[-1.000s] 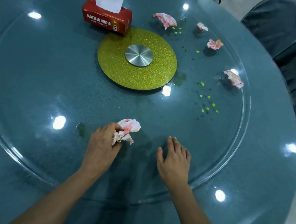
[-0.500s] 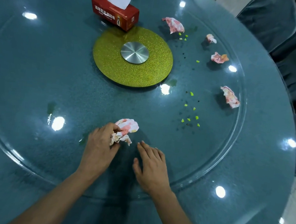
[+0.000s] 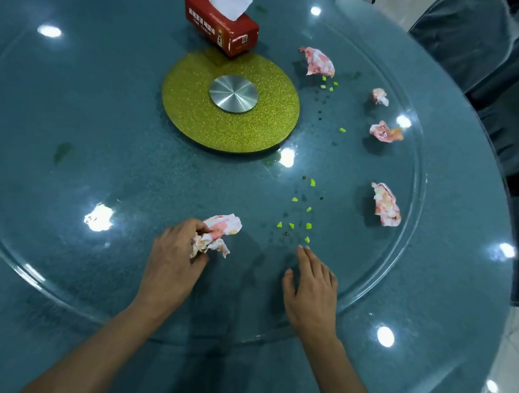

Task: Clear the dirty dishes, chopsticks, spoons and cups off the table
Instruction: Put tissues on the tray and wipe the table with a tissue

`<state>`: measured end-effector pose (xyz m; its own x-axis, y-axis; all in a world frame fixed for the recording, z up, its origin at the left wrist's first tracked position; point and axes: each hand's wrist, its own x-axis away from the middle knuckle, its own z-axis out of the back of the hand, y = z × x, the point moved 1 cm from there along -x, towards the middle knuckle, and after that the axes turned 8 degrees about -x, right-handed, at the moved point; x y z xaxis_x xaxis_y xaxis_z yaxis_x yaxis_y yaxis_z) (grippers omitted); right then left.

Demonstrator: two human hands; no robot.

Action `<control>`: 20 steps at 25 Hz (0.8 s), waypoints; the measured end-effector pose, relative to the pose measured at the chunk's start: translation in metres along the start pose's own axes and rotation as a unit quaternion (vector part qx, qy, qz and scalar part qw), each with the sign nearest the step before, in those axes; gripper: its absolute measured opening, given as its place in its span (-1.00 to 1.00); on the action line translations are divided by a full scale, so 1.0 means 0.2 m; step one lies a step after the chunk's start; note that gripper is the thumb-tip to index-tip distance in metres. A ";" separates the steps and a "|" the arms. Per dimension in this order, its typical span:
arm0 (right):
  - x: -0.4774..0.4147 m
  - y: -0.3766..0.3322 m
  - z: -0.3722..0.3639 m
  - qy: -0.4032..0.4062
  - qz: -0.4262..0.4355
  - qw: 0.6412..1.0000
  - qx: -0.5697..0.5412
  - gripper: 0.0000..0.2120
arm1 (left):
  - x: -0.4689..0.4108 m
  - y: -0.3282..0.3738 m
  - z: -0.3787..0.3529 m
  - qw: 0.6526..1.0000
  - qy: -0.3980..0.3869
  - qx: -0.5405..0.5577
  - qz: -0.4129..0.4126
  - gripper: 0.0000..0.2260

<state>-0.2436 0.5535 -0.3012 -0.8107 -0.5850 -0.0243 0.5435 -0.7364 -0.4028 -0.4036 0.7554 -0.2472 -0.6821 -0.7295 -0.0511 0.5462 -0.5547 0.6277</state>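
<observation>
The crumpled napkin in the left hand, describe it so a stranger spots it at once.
Start at the round gold glitter disc centring the clear glass turntable. Come toward the near rim to a crumpled pink-and-white paper napkin. Unlike the four wads on the right, the left hand grips it.

Tabletop (image 3: 455,329), bare surface: broad open lane along the left edge and near-left. Centre: low gold disc (image 3: 227,129); tissue box (image 3: 219,29) standing at its far side, tallest block. Right edge: four crumpled tissues (image 3: 385,204) in an arc, gaps between each. Green scraps (image 3: 301,215) strewn between disc and arc, near-right.
</observation>
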 end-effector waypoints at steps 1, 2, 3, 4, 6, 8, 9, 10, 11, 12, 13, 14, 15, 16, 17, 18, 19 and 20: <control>-0.01 0.03 0.01 0.009 -0.015 1.000 0.005 -0.43 | 0.00 0.00 0.00 1.000 0.001 0.001 0.004 -0.69; -0.02 0.06 0.02 0.018 -0.032 0.999 0.010 -0.43 | 0.00 0.00 0.00 1.000 0.001 0.002 0.007 -0.70; -0.03 0.09 0.03 0.027 -0.048 0.998 0.014 -0.43 | 0.00 0.01 0.01 1.000 0.002 0.002 0.007 -0.70; -0.04 0.12 0.04 0.032 -0.062 0.997 0.017 -0.43 | 0.00 0.01 0.01 1.000 0.003 0.002 0.003 -0.70; -0.06 0.17 0.06 0.031 -0.082 0.996 0.022 -0.43 | 0.00 0.02 0.01 1.000 0.001 0.003 -0.005 -0.69; -0.06 0.20 0.08 0.023 -0.095 0.995 0.027 -0.44 | 0.01 0.03 0.01 1.000 -0.002 0.010 -0.002 -0.68; -0.06 0.21 0.09 0.016 -0.097 0.995 0.029 -0.46 | 0.01 0.03 0.01 1.000 -0.002 0.011 -0.001 -0.69; -0.05 0.21 0.08 0.010 -0.096 0.995 0.029 -0.48 | 0.02 0.04 0.01 1.000 -0.002 0.011 -0.003 -0.69; -0.03 0.20 0.07 0.007 -0.089 0.996 0.029 -0.49 | 0.02 0.05 0.00 1.000 -0.001 0.010 -0.006 -0.68; -0.01 0.18 0.06 0.008 -0.077 0.996 0.031 -0.48 | 0.03 0.06 0.00 1.000 -0.001 0.010 -0.008 -0.68; 0.02 0.17 0.05 0.011 -0.063 0.997 0.035 -0.46 | 0.03 0.07 -0.01 1.000 -0.004 0.011 -0.006 -0.68; 0.06 0.15 0.04 0.013 -0.050 0.998 0.038 -0.45 | 0.04 0.08 -0.01 1.000 -0.006 0.015 -0.006 -0.69; 0.09 0.13 0.03 0.017 -0.036 0.998 0.041 -0.46 | 0.05 0.10 -0.02 1.000 -0.008 0.019 -0.011 -0.70; 0.11 0.12 0.02 0.020 -0.022 0.999 0.040 -0.49 | 0.06 0.11 -0.03 1.000 -0.009 0.024 -0.018 -0.70; 0.12 0.11 0.02 0.023 -0.008 0.999 0.036 -0.52 | 0.07 0.12 -0.04 0.999 -0.010 0.027 -0.026 -0.71; 0.13 0.09 0.02 0.025 0.005 0.999 0.029 -0.56 | 0.08 0.12 -0.05 0.999 -0.014 0.029 -0.030 -0.70; 0.12 0.09 0.02 0.031 0.019 0.999 0.023 -0.61 | 0.09 0.13 -0.06 0.999 -0.018 0.028 -0.031 -0.69; 0.11 0.09 0.03 0.038 0.030 0.999 0.017 -0.66 | 0.10 0.13 -0.07 0.999 -0.023 0.024 -0.031 -0.68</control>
<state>-0.2504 0.5262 -0.3039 -0.7901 -0.6016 -0.1176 0.5975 -0.7130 -0.3669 -0.3968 0.7210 -0.2426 -0.7362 -0.6744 -0.0569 0.4781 -0.5777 0.6615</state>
